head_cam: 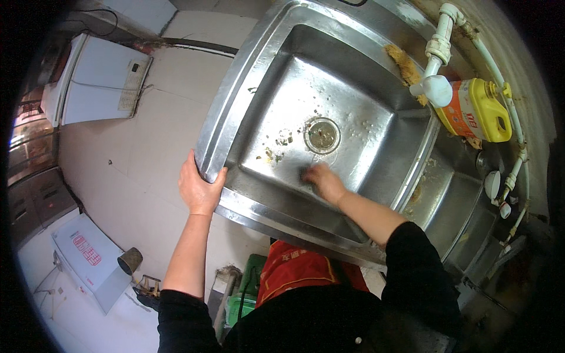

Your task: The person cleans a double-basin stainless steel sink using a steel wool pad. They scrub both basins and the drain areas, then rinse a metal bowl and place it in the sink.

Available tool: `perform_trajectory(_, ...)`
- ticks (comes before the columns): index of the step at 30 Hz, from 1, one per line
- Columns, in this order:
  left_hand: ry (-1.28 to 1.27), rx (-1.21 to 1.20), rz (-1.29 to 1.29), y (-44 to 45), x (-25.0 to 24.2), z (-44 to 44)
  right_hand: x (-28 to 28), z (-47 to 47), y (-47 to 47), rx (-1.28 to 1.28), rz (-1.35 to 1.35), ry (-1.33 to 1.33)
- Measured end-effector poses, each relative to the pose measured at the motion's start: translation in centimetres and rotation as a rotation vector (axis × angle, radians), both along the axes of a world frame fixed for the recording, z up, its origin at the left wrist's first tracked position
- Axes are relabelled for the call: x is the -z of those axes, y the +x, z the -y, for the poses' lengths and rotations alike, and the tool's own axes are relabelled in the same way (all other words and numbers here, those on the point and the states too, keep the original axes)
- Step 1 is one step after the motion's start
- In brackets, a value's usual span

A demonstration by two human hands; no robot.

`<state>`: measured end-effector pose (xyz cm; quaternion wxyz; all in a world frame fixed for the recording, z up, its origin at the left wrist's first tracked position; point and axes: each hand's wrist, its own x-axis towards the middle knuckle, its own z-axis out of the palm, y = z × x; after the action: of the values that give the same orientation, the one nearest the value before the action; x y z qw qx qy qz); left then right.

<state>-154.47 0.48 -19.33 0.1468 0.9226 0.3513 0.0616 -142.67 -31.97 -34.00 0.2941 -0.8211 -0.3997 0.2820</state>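
Observation:
My left hand point(199, 187) grips the front left corner of a stainless steel sink point(212, 121), thumb over the rim and fingers on the outer side. Down in the basin is my right hand point(325, 182), blurred by motion, near the front of the basin floor. A dark patch shows at its fingertips; whether it is a held scrubber or a shadow I cannot tell. Beyond that hand lies the round drain point(322, 135), with bits of food in its strainer. Green and dark food scraps point(276, 152) are scattered left of the drain.
At the sink's right edge are a brown, worn sponge-like piece point(404, 64), a yellow detergent jug point(479, 110) and a white pipe point(439, 46). A second basin point(435, 194) adjoins on the right. White chest freezers point(103, 79) and a cup-like container point(130, 261) stand left.

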Motion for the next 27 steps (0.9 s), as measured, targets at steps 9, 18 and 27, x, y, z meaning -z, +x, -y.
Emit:
perform_trajectory(9,0.023,0.016,-0.005,0.0,-0.3,0.2,0.2,-1.8,3.3,0.209,0.263,0.035)
perform_trajectory(18,0.014,0.004,-0.003,-0.2,0.1,0.0,-0.6,1.2,-1.5,-0.258,0.169,-0.325)
perform_trajectory(27,-0.001,-0.007,-0.014,-0.2,-0.1,0.1,1.8,3.3,2.8,1.09,0.135,-0.048)
